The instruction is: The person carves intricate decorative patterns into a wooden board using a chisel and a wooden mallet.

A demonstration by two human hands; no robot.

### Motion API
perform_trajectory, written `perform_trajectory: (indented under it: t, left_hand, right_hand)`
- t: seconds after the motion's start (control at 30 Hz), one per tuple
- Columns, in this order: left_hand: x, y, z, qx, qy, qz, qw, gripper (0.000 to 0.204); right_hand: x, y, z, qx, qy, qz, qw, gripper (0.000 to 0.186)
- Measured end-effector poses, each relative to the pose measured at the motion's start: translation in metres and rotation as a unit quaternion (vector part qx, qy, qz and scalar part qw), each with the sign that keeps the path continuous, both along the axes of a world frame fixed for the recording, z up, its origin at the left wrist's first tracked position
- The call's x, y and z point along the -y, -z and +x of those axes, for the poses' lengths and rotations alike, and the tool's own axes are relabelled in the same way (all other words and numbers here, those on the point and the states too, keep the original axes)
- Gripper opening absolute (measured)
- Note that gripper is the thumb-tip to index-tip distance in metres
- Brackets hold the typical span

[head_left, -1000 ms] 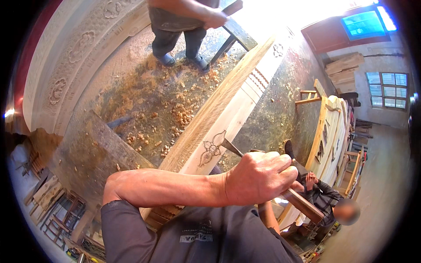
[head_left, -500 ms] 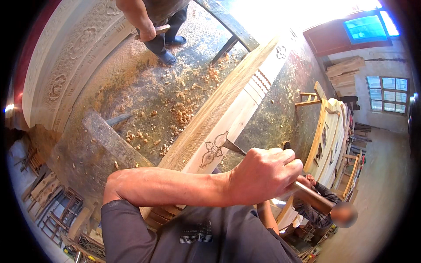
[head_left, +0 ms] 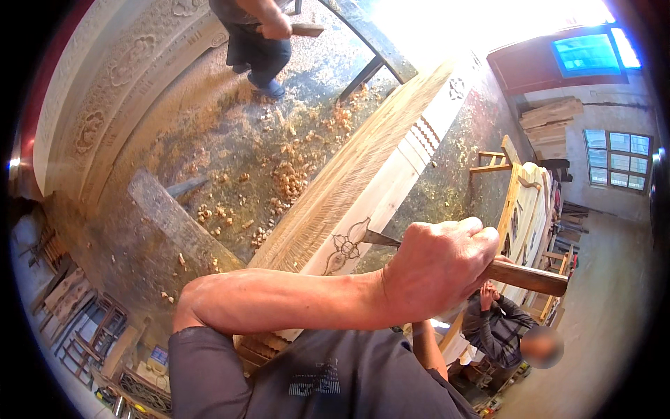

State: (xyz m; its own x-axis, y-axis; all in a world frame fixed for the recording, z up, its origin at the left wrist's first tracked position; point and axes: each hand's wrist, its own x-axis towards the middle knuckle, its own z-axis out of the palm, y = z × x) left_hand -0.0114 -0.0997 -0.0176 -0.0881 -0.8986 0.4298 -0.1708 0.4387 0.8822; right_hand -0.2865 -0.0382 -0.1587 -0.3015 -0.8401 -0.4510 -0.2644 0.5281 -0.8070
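My left hand [head_left: 441, 271] is a fist around a chisel. The chisel's flat metal blade [head_left: 380, 239] points left, its tip at a dark-lined carved flower [head_left: 345, 248] on the beam's pale face. The chisel's wooden handle [head_left: 532, 277] sticks out to the right of the fist. My left forearm crosses in front of my dark shirt. Only part of my right forearm [head_left: 427, 347] shows, below the left fist; the right hand is hidden behind it. The long wooden beam [head_left: 370, 160] runs from near my body to the far right, with a scalloped band farther along.
Curled shavings [head_left: 289, 178] litter the floor left of the beam. A plank support [head_left: 178, 218] stands there. A co-worker holding a wooden piece [head_left: 307, 30] stands far left by a large carved panel [head_left: 105, 98]. Another person [head_left: 499, 325] is at right, near a tool-strewn bench [head_left: 522, 213].
My left fist and the chisel have shifted right, and the handle has swung up to a flatter angle. The far co-worker and the wooden piece have moved right.
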Motion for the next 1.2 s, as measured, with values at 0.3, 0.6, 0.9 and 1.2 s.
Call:
perform_trajectory:
  t: [0.3,0.6,0.9,1.2]
  left_hand:
    - [0.004,-0.002,0.006,-0.050,-0.029,0.007,0.998,0.025]
    - [0.012,-0.003,0.006,-0.031,-0.046,0.036,0.998,0.022]
    - [0.010,-0.001,0.007,-0.023,-0.050,0.038,0.998,0.024]
    - [0.005,-0.005,0.009,0.019,-0.023,0.034,0.999,0.023]
  right_hand:
    - [0.053,-0.078,-0.040,-0.171,-0.003,-0.283,0.944,0.059]
    - [0.102,-0.294,0.012,-0.122,-0.066,-0.566,0.813,0.063]
    - [0.123,-0.289,0.024,-0.445,-0.166,-0.485,0.734,0.044]
    - [0.112,-0.270,-0.015,-0.503,-0.201,-0.421,0.728,0.041]
